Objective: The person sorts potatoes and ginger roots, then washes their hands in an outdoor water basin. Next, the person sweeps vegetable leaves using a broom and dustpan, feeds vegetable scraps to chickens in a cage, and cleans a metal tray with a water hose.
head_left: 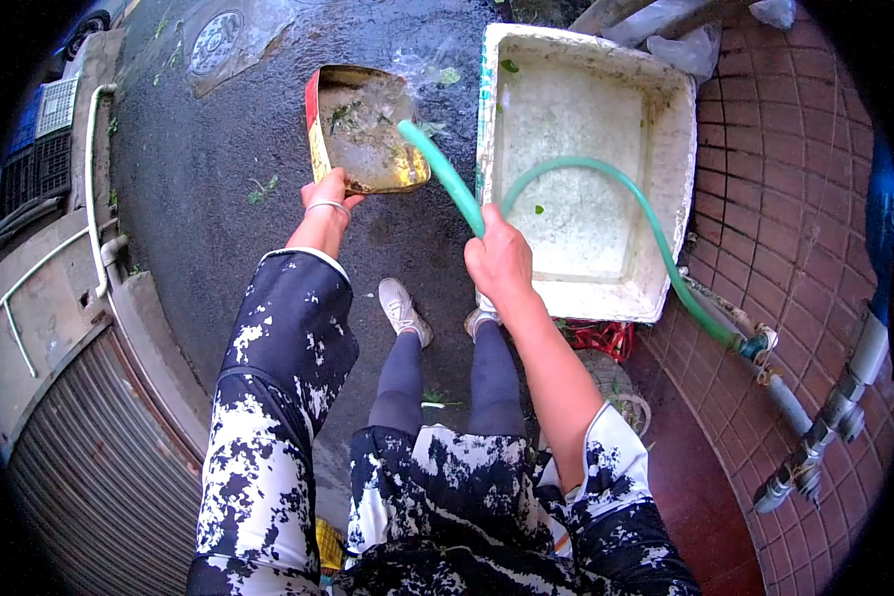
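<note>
My left hand [330, 199], with a bracelet at the wrist, is closed on the near edge of a worn red-and-yellow open container [320, 149]. Murky water and bits of green leaf show inside it. In my right hand [499, 253] is a green hose [452, 184], gripped a little behind its open end. The hose end points over the container's right side. From my fist the hose loops across a large white foam box [585, 40] and runs to a tap fitting [760, 344] on the right.
Several leaves lie on the wet dark pavement [209, 199]. Left are a corrugated shutter [99, 467], a white pipe [91, 189] and stacked crates [55, 109]. A brick-tiled wall [775, 189] and metal pipes stand on the right. My shoes [403, 310] are below the container.
</note>
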A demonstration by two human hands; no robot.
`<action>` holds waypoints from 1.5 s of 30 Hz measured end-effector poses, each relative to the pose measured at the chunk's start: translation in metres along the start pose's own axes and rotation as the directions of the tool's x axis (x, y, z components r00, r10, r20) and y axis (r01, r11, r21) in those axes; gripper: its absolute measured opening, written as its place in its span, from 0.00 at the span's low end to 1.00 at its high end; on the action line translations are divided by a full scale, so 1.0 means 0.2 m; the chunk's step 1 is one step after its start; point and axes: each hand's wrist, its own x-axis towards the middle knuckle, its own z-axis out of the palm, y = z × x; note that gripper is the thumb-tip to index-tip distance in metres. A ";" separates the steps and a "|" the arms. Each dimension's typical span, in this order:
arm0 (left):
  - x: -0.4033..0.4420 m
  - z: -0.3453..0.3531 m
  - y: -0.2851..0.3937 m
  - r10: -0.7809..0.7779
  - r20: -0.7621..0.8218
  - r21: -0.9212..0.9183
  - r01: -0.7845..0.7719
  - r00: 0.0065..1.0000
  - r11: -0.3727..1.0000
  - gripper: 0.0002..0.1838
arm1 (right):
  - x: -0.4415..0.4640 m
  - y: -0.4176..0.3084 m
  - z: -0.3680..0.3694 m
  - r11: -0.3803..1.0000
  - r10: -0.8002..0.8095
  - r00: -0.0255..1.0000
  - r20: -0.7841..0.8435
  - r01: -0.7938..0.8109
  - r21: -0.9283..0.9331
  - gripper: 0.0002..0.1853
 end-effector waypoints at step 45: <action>-0.09 0.03 0.04 0.076 -0.107 0.119 -0.063 0.991 0.991 0.23 | -0.03 0.03 0.04 1.000 -0.002 0.998 0.065 0.003 -0.020 0.08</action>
